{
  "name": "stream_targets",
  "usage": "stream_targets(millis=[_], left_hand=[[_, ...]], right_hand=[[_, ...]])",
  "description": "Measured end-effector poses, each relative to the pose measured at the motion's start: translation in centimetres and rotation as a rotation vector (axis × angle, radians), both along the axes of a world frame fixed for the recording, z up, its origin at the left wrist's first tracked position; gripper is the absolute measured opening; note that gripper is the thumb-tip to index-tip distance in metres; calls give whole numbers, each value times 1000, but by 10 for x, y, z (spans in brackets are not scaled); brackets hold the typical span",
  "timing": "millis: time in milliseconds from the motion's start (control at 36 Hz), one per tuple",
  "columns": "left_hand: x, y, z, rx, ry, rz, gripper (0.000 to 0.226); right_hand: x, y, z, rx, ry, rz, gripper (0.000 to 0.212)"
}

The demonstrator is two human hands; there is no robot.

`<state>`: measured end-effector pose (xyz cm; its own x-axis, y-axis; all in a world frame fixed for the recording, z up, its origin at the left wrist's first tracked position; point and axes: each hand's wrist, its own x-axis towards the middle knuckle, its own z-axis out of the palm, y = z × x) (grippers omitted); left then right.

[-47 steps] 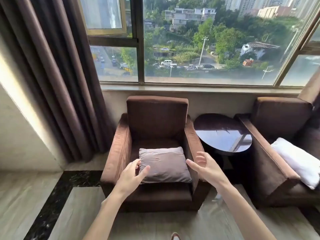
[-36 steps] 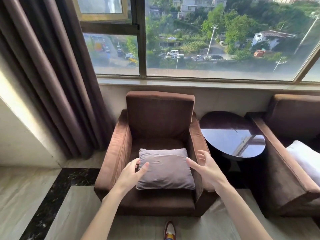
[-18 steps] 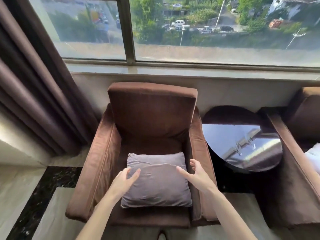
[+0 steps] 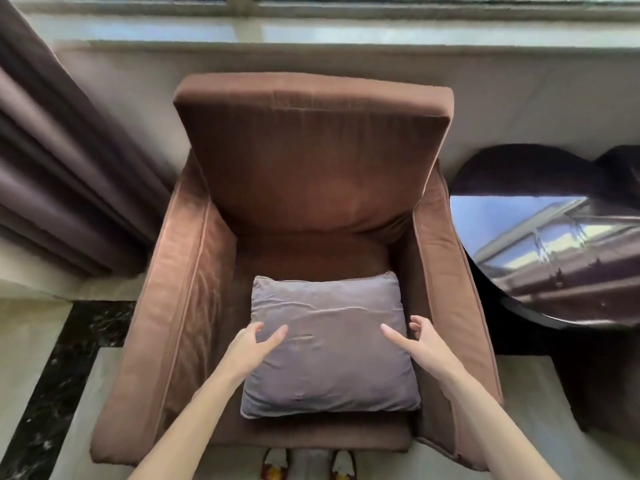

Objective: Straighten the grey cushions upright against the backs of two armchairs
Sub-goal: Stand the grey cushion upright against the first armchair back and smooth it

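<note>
A grey cushion (image 4: 329,344) lies flat on the seat of a brown armchair (image 4: 308,161), towards the seat's front edge and away from the backrest. My left hand (image 4: 254,348) is spread open over the cushion's left edge, thumb on top. At the cushion's right edge my right hand (image 4: 420,342) is open too, thumb over the fabric and fingers beside it. Neither hand has closed on the cushion. The second armchair is out of view.
A dark glossy round side table (image 4: 554,251) stands right of the armchair. Brown curtains (image 4: 59,161) hang at the left. A window sill (image 4: 346,36) runs behind the chair. My two slippers (image 4: 308,464) show at the chair's front, on pale floor with a black marble strip (image 4: 65,375).
I have stepped closer and tilted my view down onto the left armchair. Both hands have reached forward from in front of the chair to the cushion's two sides.
</note>
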<state>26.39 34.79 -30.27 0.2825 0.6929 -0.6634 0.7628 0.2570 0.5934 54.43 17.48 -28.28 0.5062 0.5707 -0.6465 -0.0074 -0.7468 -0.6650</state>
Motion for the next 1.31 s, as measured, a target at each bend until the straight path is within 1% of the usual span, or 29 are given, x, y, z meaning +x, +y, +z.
stream_targets(millis=[83, 222, 306, 361, 444, 528, 583, 722, 806, 889, 1056, 1139, 1167, 1194, 1278, 1306], left_hand=[[0, 12, -35, -58, 16, 16, 95], [1, 36, -93, -132, 27, 101, 106], [0, 46, -127, -175, 83, 143, 115], [-2, 52, -151, -214, 90, 160, 121], [-1, 57, -182, -263, 89, 163, 127], [1, 58, -211, -254, 122, 159, 131], [0, 57, -227, -248, 118, 173, 134], [-2, 52, -249, -239, 123, 266, 145], [-1, 48, -250, -217, 76, 318, 145], [-2, 45, -244, -223, 10, 341, 143], [6, 41, -212, -193, -73, 386, 149], [10, 41, -196, -174, -134, 402, 145], [9, 42, -193, -170, -156, 406, 144], [9, 44, -189, -168, -184, 413, 142], [10, 57, -170, -151, -289, 444, 129], [12, 64, -163, -135, -320, 445, 125]], right_hand=[[4, 9, -41, -50, -2, -5, 110], [12, 22, -105, -127, 14, -8, 119], [20, 28, -144, -173, 18, -32, 125], [26, 33, -167, -196, 16, -50, 130], [32, 39, -197, -249, -32, -30, 131], [29, 42, -220, -289, -141, 37, 129], [26, 42, -233, -296, -172, 35, 133], [31, 41, -259, -303, -94, -86, 154], [36, 37, -263, -277, -7, -149, 156], [36, 31, -258, -178, 27, -196, 151], [28, 23, -232, -29, 71, -278, 145], [31, 25, -215, 47, 115, -328, 142], [33, 25, -211, 70, 137, -341, 136], [36, 26, -206, 98, 162, -340, 126], [46, 36, -183, 159, 260, -316, 82], [49, 42, -173, 175, 280, -320, 71]])
